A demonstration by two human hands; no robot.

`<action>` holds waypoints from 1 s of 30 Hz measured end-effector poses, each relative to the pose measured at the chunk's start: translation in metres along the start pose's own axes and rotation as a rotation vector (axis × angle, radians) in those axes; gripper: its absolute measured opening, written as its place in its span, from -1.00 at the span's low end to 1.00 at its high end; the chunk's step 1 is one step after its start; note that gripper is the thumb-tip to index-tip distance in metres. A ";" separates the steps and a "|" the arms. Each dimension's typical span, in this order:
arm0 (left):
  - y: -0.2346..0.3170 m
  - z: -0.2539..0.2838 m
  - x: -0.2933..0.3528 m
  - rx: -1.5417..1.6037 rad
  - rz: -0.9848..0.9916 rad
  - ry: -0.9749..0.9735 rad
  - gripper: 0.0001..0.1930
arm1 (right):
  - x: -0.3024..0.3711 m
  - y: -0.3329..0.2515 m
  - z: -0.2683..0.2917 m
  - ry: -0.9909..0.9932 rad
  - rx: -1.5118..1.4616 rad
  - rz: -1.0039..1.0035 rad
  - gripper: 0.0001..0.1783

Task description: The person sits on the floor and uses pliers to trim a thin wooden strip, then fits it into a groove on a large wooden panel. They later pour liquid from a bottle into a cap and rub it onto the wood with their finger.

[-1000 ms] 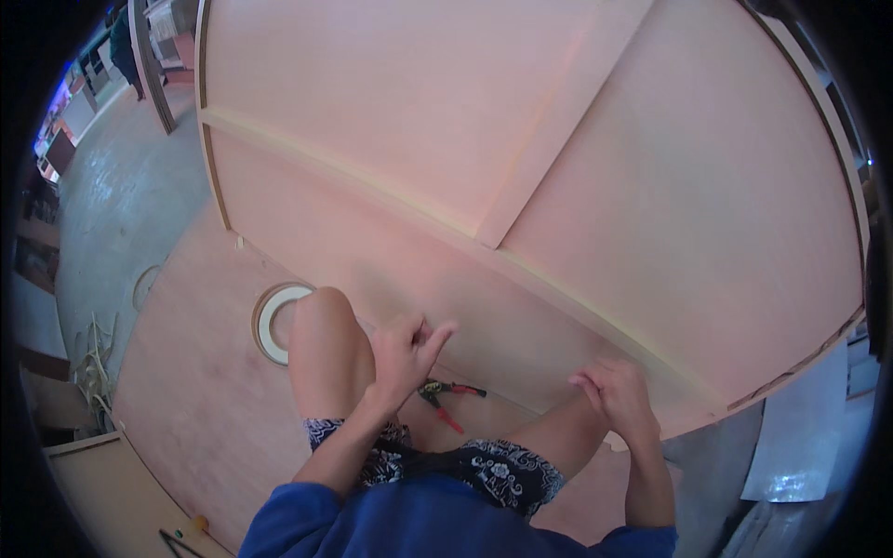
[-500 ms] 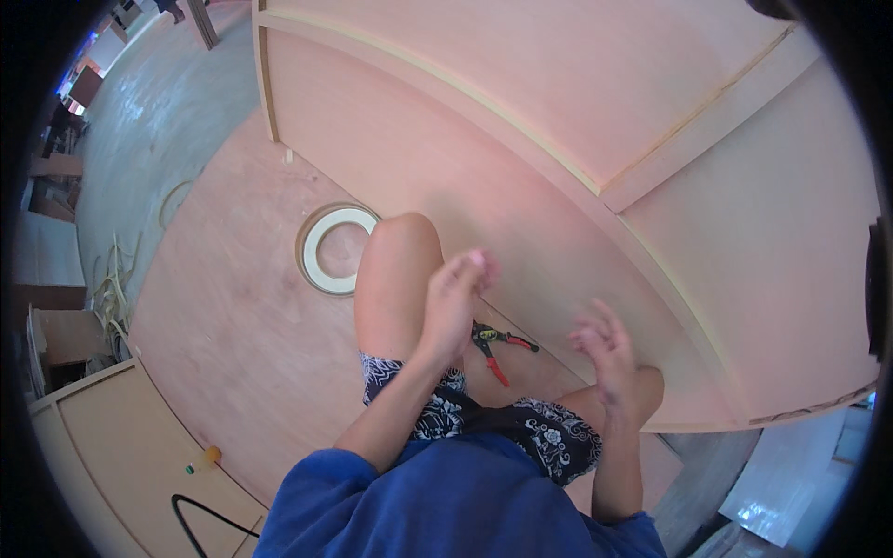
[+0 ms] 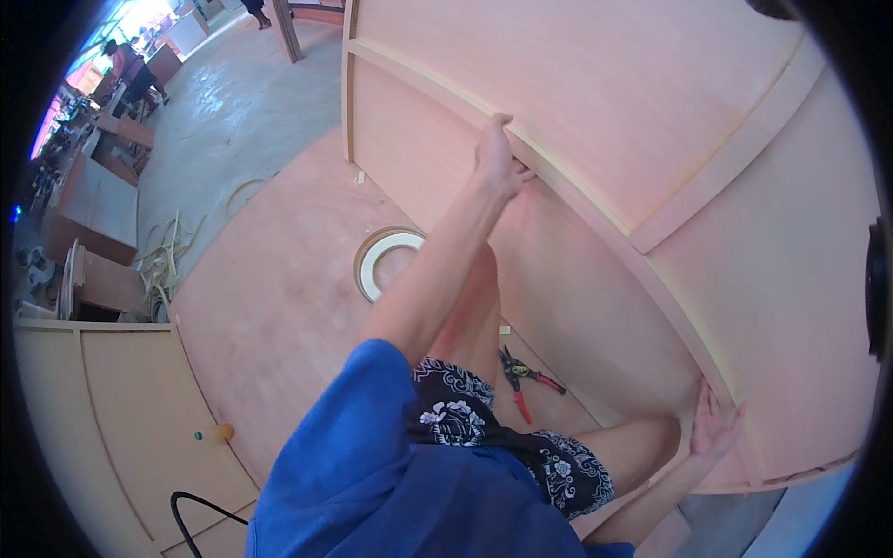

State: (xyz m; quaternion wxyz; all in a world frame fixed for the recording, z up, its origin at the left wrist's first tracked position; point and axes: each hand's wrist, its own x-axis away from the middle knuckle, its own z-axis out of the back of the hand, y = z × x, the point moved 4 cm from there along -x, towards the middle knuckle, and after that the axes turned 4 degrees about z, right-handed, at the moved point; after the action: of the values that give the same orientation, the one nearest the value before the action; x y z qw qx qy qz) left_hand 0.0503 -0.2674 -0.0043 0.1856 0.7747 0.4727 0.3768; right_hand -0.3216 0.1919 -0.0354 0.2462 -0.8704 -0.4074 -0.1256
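Note:
My left hand [image 3: 500, 163] straddles a long pale wooden rail [image 3: 600, 220] on a plywood panel, with the thumb above and the fingers below. Farther right and nearer to me, my right hand [image 3: 714, 426] grips the same rail, its thumb and fingers on either side. Between my knees, a pair of snips [image 3: 521, 377] with red and black handles lies on the plywood base. A coiled roll of white strip [image 3: 368, 270] rests left of my left knee, partly hidden by my left forearm.
At the lower left stands a wooden cabinet panel [image 3: 121, 400] with a small orange bottle [image 3: 220, 433] and a black hose [image 3: 197, 502] near it. Loose pale strips [image 3: 166, 260] lie heaped on the floor. Another person [image 3: 135, 73] bends at the far left.
Both hands have moved from mid-air above my lap onto the wooden rail, the left reaching forward and the right going rightward. The view has shifted, revealing more of the workshop at left.

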 end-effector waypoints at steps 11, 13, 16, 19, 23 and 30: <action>0.128 0.154 -0.167 -0.358 0.065 -0.109 0.01 | 0.067 -0.216 0.182 0.496 0.566 0.646 -0.61; 0.115 0.169 -0.171 -0.479 0.092 -0.153 -0.01 | 0.119 -0.189 0.243 0.563 1.012 0.713 -0.66; 0.064 0.173 -0.151 -0.669 0.149 -0.124 -0.05 | 0.201 -0.093 0.352 0.877 1.187 0.876 -0.72; 0.025 0.197 -0.093 -0.850 0.190 -0.042 -0.08 | 0.287 0.011 0.428 1.269 1.716 0.389 -0.64; 0.005 0.220 -0.015 -0.984 0.248 0.000 -0.13 | 0.385 0.168 0.471 1.134 1.715 -0.387 -0.40; -0.006 0.138 0.041 -0.966 0.385 -0.134 -0.20 | 0.432 0.280 0.464 1.349 1.376 -0.562 -0.18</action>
State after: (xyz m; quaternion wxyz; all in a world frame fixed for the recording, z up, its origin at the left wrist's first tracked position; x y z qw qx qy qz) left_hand 0.1631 -0.2191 -0.0806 0.4788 0.6961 0.0810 0.5288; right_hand 0.1771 0.5648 -0.3386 0.8368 -0.1580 -0.3574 -0.3834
